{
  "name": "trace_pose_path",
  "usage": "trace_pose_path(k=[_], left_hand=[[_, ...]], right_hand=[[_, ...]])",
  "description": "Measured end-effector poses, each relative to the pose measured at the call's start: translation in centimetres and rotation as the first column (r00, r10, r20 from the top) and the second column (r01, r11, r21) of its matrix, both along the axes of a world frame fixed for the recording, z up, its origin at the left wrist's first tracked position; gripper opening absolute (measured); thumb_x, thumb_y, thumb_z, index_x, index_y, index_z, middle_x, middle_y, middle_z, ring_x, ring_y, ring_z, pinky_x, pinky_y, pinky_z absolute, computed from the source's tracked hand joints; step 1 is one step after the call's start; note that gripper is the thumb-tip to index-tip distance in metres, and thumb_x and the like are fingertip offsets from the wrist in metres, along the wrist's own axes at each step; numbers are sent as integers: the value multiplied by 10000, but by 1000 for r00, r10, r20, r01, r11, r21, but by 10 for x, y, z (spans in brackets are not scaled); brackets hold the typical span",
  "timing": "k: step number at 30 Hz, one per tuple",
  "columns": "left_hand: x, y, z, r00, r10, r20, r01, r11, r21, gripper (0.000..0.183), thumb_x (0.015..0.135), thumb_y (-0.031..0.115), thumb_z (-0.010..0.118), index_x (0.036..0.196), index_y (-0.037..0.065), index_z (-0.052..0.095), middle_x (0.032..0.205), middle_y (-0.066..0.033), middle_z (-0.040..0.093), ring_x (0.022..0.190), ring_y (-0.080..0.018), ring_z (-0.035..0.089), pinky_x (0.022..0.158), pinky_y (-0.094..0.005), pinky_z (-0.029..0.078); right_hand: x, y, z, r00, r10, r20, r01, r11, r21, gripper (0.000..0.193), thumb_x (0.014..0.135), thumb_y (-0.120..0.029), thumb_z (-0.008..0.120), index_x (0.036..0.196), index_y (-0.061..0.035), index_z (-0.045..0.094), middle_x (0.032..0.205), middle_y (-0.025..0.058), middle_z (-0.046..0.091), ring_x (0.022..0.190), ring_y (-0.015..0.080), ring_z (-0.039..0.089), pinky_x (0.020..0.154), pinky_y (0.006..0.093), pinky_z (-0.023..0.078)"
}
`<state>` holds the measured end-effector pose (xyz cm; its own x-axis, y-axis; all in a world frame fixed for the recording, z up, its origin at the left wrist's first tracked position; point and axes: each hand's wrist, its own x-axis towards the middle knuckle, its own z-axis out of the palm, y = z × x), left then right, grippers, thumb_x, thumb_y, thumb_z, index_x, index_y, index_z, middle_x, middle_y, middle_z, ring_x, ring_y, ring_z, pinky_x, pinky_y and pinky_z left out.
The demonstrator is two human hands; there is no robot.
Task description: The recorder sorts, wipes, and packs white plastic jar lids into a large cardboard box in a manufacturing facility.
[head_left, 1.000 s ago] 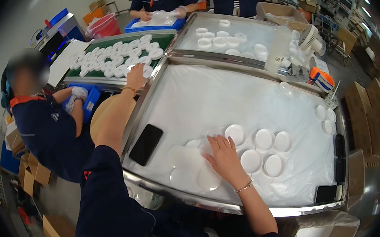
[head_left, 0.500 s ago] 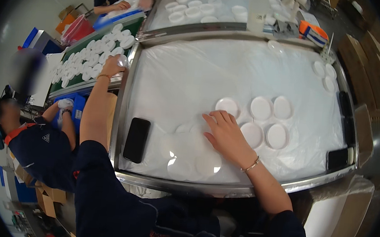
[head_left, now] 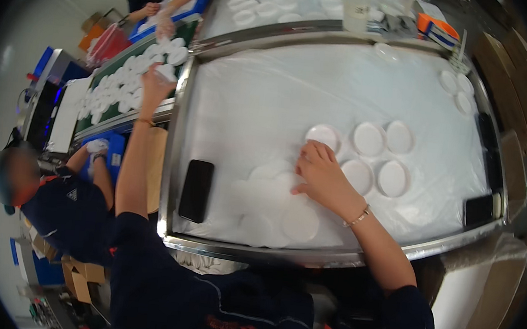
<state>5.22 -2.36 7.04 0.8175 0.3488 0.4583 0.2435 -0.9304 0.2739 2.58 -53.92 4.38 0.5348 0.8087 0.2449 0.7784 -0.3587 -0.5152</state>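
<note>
Over the left edge of the tray table, my left hand (head_left: 154, 89) has its fingers closed round a white round piece (head_left: 167, 72), beside many similar white round pieces (head_left: 116, 89) on the green belt. My right hand (head_left: 328, 180) hovers low over the plastic-covered table, fingers bent and thumb apart, with nothing visible in it. Its fingertips are at the near rim of a shallow white round dish (head_left: 323, 136); contact is hard to tell. To its right lie several more white dishes (head_left: 368, 138). Translucent round discs (head_left: 266, 206) overlap near the front edge, left of my right forearm.
A black phone (head_left: 196, 191) lies at the table's left, and another dark device (head_left: 478, 211) at the right front corner. Small round dishes (head_left: 464, 103) sit at the far right. A metal rim (head_left: 255, 252) borders the table. Two co-workers work at blue bins (head_left: 114, 156).
My left hand has shifted farther along the belt and up. My right hand's fingers have curled downward beside the dish. The far co-worker's hand now reaches over the belt. The view has tilted slightly.
</note>
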Motion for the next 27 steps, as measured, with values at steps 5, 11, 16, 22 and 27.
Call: trace_pose_path(k=[5, 11, 16, 22, 27], left_hand=[[-49, -186, -35, 892, -449, -59, 393, 832, -391, 784, 616, 315, 877, 1205, 63, 425, 1181, -138, 490, 1081, -235, 533, 913, -335, 427], [-36, -144, -45, 936, -333, 111, 347, 926, -148, 766, 737, 336, 783, 1312, 11, 397, 1230, -203, 500, 1210, -355, 441, 1023, -428, 348], [-24, 3, -42, 835, 549, -34, -549, 831, -84, 765, 703, 458, 780, 1246, 34, 446, 1227, -223, 506, 1161, -420, 462, 935, -525, 414], [-24, 59, -60, 797, 604, 10, -604, 796, 32, 812, 660, 551, 766, 1245, 74, 467, 1117, -309, 542, 1087, -454, 516, 915, -510, 433], [-21, 32, -41, 898, 438, 47, -431, 895, -111, 834, 721, 498, 741, 1347, 65, 400, 1138, -273, 547, 1022, -378, 569, 897, -456, 449]], right_hand=[[2, -3, 5, 990, -13, -143, 18, 999, 38, 222, 675, -124, 779, 791, 1, 637, 1051, 113, 507, 1138, 294, 447, 1003, 405, 360], [12, -6, 16, 989, -27, -148, 58, 977, 206, 99, 761, -86, 723, 806, -12, 677, 909, 99, 568, 924, 266, 549, 852, 376, 445], [38, -21, 25, 822, -460, -336, 530, 834, 155, 210, 819, -56, 670, 1020, -55, 610, 680, 72, 581, 598, 243, 574, 592, 349, 469], [37, -16, 7, 832, -553, -53, 554, 818, 154, 264, 794, -43, 678, 1026, -80, 557, 793, 84, 598, 753, 262, 611, 648, 369, 500], [37, -14, 3, 858, -514, -3, 509, 848, 151, 269, 772, -54, 702, 1011, -47, 580, 931, 104, 549, 889, 262, 585, 685, 364, 502]])
